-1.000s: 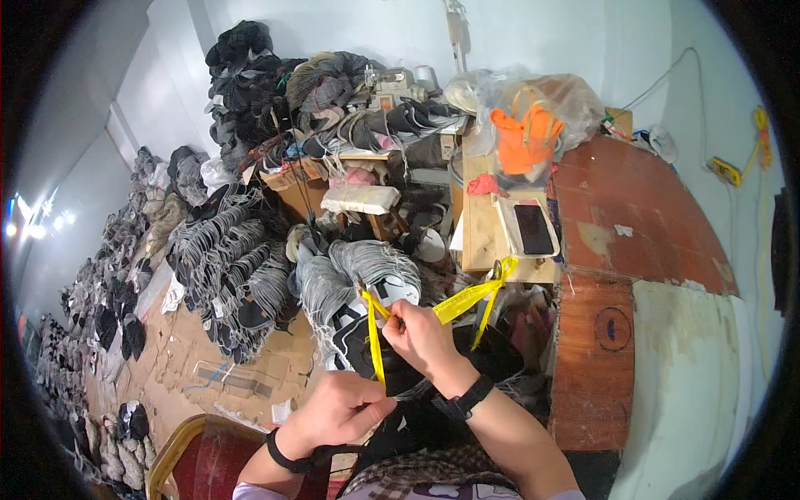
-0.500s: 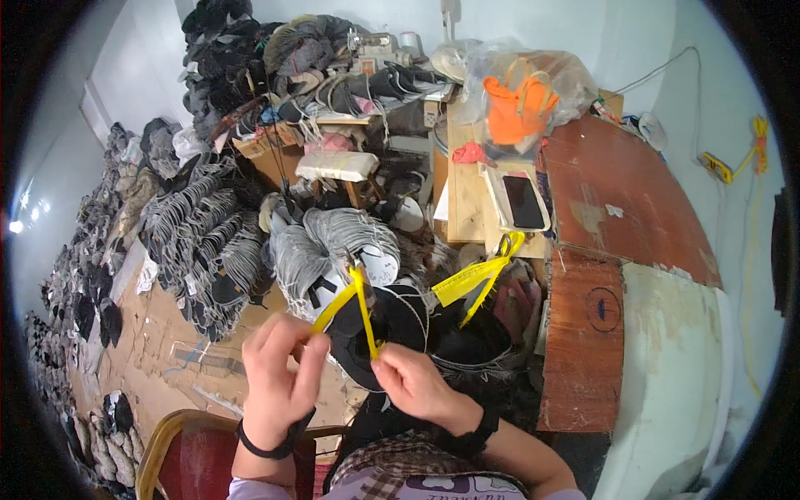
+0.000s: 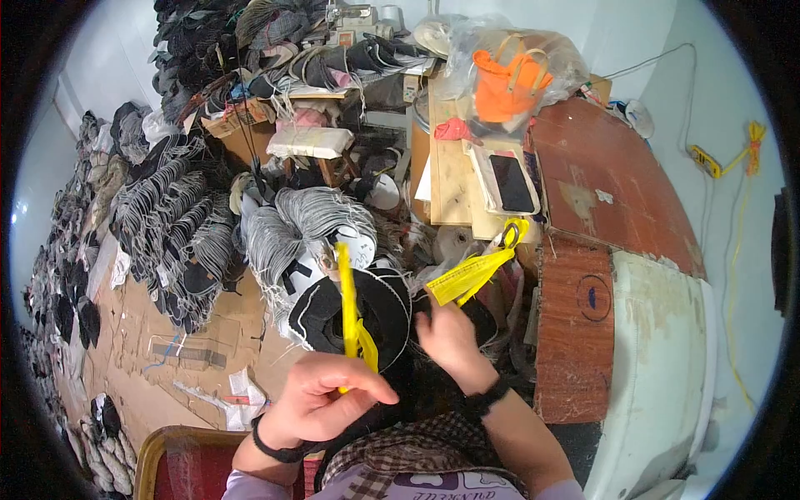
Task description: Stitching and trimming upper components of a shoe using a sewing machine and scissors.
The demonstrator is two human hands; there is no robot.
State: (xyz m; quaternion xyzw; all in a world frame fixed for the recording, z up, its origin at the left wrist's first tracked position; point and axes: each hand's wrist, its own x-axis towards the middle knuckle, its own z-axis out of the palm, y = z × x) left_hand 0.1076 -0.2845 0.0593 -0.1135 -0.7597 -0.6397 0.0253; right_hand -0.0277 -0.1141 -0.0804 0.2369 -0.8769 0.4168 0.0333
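Note:
My left hand (image 3: 333,398) is in the lower middle, its fingers bent round the lower end of a yellow strip (image 3: 348,308). The strip rises in front of a round black fabric piece (image 3: 383,312) edged with white cord. My right hand (image 3: 454,343) is to the right, apart from the left, beside a second dark piece (image 3: 479,321); its fingertips are partly hidden, so any grip is unclear. Just above it hangs a yellow printed ribbon (image 3: 467,277), tied to a metal ring (image 3: 512,233) near the table's edge.
A bundle of grey cords (image 3: 321,217) lies beyond the black piece. More corded bundles (image 3: 167,217) pile up on the left. A wooden table (image 3: 446,183) bears a phone (image 3: 511,183) and an orange bag (image 3: 506,86). Reddish-brown boards (image 3: 579,333) stand right; a chair (image 3: 179,462) is lower left.
My right hand has left the yellow strip and moved right, toward the hanging ribbon. My left hand has come lower and toward the middle with the strip. The whole view has shifted slightly.

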